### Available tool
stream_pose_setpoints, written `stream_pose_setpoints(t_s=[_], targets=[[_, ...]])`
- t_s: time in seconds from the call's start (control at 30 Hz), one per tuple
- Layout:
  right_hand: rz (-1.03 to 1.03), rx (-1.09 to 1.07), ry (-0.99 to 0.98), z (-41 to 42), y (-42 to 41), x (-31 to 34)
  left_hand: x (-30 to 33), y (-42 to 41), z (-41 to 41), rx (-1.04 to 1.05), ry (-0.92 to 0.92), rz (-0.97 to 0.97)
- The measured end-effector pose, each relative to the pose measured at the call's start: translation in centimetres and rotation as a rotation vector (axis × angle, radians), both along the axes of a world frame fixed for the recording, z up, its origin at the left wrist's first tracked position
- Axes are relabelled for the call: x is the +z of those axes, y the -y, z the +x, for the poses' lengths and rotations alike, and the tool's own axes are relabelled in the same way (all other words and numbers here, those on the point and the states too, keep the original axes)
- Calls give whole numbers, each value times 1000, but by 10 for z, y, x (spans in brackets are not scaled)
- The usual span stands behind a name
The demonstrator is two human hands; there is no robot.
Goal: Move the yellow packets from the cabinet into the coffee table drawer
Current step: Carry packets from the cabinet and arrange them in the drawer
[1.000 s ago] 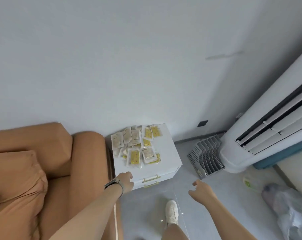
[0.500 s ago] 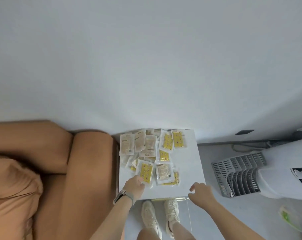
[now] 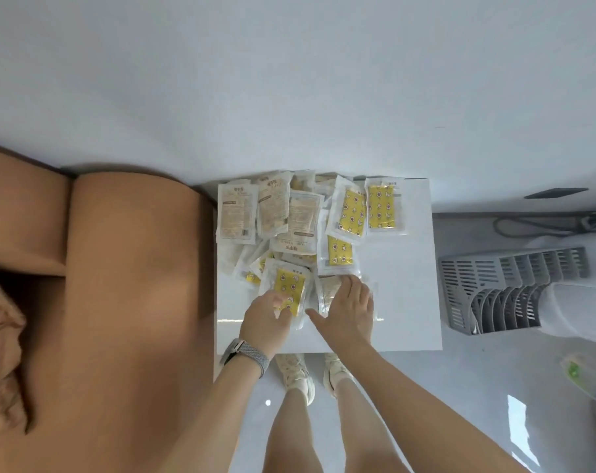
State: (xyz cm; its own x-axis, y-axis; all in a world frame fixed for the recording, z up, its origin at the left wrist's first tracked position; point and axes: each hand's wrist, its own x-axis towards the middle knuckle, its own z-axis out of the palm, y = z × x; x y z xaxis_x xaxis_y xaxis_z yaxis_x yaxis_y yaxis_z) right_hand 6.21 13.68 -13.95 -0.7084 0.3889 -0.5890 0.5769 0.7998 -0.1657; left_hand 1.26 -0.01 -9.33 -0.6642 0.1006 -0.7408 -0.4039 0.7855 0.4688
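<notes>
Yellow packets (image 3: 286, 291) are heaped on the white cabinet top (image 3: 402, 295), long axes pointing away from the body. The nearest is pinched by the left hand (image 3: 266, 319); its face-down neighbour (image 3: 327, 291) is pressed under the flat-fingered right hand (image 3: 348, 312).

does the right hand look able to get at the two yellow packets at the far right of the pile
Probably yes: the right hand is nearby, and both yellow packets lie uncovered on top, with bare white cabinet top between.

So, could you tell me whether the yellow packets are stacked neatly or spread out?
Spread out: the yellow packets lie loosely overlapping across the white cabinet top.
</notes>
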Motion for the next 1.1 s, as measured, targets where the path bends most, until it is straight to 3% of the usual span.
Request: stream_pose_setpoints(t_s=[0.17,0.4,0.6,0.67,0.77,0.87,0.97,1.1], targets=[[45,-248,-108,-5,17,-16,-10,-5,4,-3,-12,21],[-248,-437,-128,6,3,6,-9,-10,1,23,76,62],[-309,-591,-149,22,-20,17,-12,-18,0,50,184,123],[-491,-718,-140,26,-28,19,-13,-21,1,80,229,190],[-984,-957,-60,29,-31,28,-9,-28,2,197,325,320],[-1112,-783,-24,29,-28,35,-9,-28,5,406,383,438],[-1040,-677,-1,22,-29,33,-12,-18,7,549,294,438],[-513,-621,-165,15,-33,13,-15,4,3,764,227,460]])
